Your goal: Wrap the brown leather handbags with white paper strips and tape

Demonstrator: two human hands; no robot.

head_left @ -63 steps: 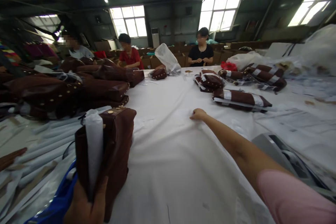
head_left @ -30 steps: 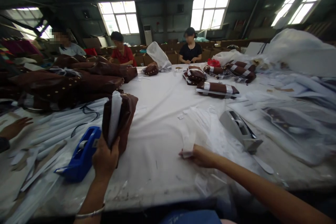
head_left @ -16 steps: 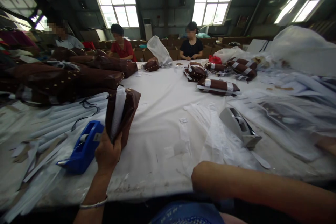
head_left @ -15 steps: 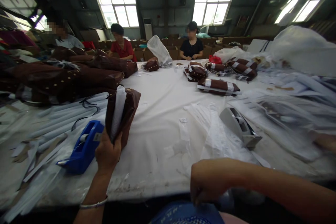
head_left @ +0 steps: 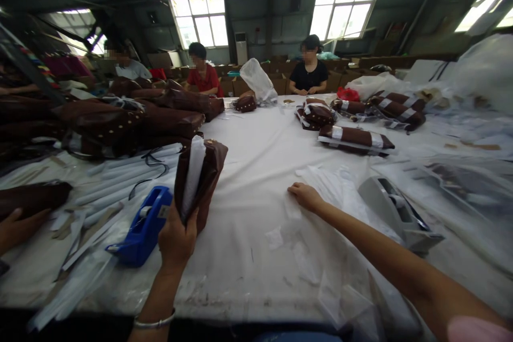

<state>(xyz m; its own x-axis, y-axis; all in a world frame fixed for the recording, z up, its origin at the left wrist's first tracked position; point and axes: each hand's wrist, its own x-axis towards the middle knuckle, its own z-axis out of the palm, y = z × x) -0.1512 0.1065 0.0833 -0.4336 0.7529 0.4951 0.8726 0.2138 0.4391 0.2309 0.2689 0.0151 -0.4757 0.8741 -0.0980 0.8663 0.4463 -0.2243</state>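
My left hand (head_left: 178, 238) is closed round the lower end of a dark brown leather bag (head_left: 214, 171), held upright over the table. A white stuffing roll (head_left: 193, 173) sticks up out of the bag's opening. My right hand (head_left: 306, 196) reaches out over the white table cover, its fingers pressed together at the left edge of a pile of clear plastic bags (head_left: 336, 187). Whatever lies under those fingertips is hidden. A blue tape dispenser (head_left: 140, 230) stands just left of my left hand, and a grey tape dispenser (head_left: 395, 208) is to the right of my right hand.
Brown bags (head_left: 104, 123) are heaped at the left, with white rolls (head_left: 120, 181) in front. Wrapped brown bundles (head_left: 356, 139) lie at the back right. Another person's hand (head_left: 22, 230) touches a brown bag (head_left: 36, 197) at the left edge. Several people sit across the table (head_left: 256, 144).
My right hand has moved from the table's front edge forward to the plastic bags, covering where a small printed label lay. My left hand still holds the bag. The view has turned slightly left.
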